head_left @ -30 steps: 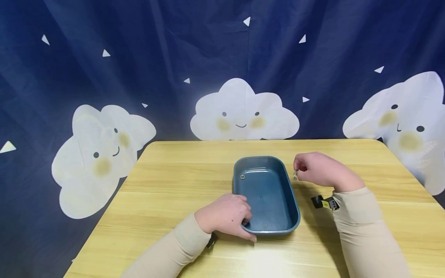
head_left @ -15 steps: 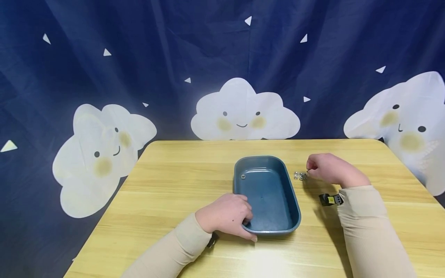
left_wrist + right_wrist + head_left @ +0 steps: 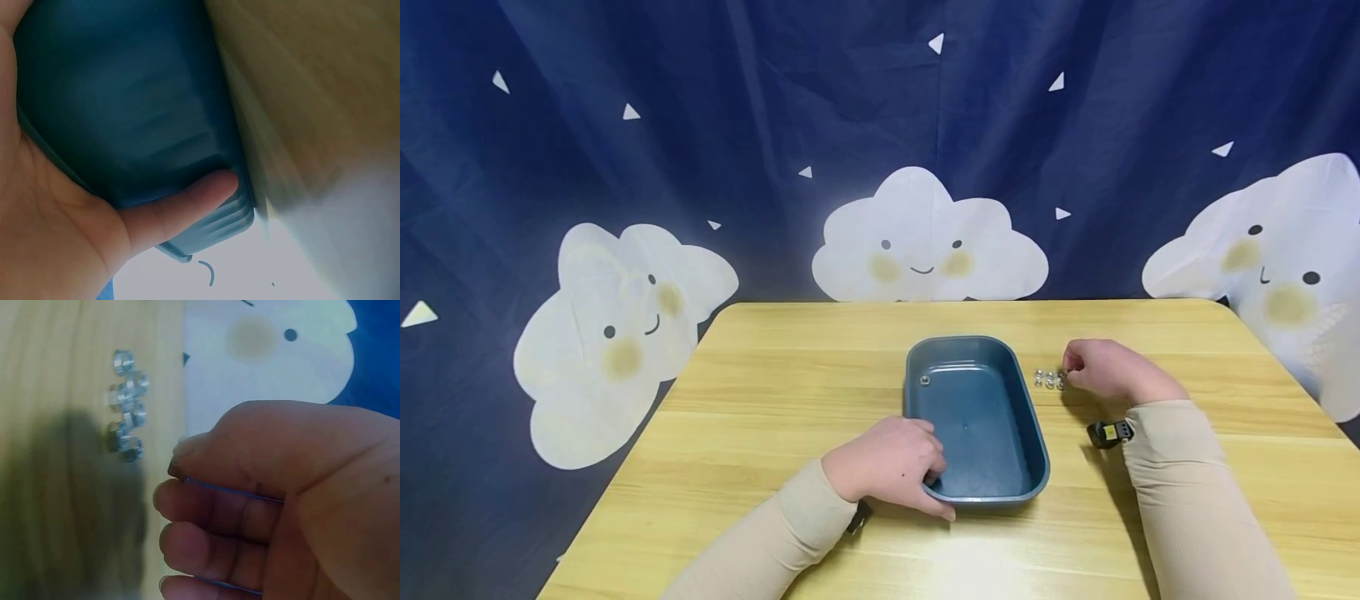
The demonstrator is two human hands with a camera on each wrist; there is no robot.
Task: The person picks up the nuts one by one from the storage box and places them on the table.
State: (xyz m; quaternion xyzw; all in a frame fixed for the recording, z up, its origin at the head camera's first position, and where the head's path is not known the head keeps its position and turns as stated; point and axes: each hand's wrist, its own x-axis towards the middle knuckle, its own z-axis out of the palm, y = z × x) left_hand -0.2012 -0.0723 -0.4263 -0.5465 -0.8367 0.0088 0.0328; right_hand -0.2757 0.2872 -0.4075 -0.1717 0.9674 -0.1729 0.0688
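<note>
A dark blue plastic bin (image 3: pixel 966 454) stands on the table. My left hand (image 3: pixel 887 462) grips its near left corner, the thumb (image 3: pixel 187 203) along the outer wall and the other fingers over the rim. One small silver nut (image 3: pixel 924 380) lies inside, near the far left corner. Right of the bin, several shiny metal nuts (image 3: pixel 1050 379) sit clustered on the wood; they also show as a group of nuts (image 3: pixel 125 403) in the right wrist view. Beside them, my right hand (image 3: pixel 1108 367) pinches a small dark-looking nut (image 3: pixel 175 469) between thumb and index fingertip.
The light wood table (image 3: pixel 760 400) runs back to a dark blue curtain (image 3: pixel 760 100) printed with white clouds. A black wrist camera (image 3: pixel 1108 433) hangs below the right sleeve, close over the tabletop.
My right hand has moved right from near the bin's edge, bringing the clustered nuts into sight, then dipped slightly. My left hand and the bin have stayed in place.
</note>
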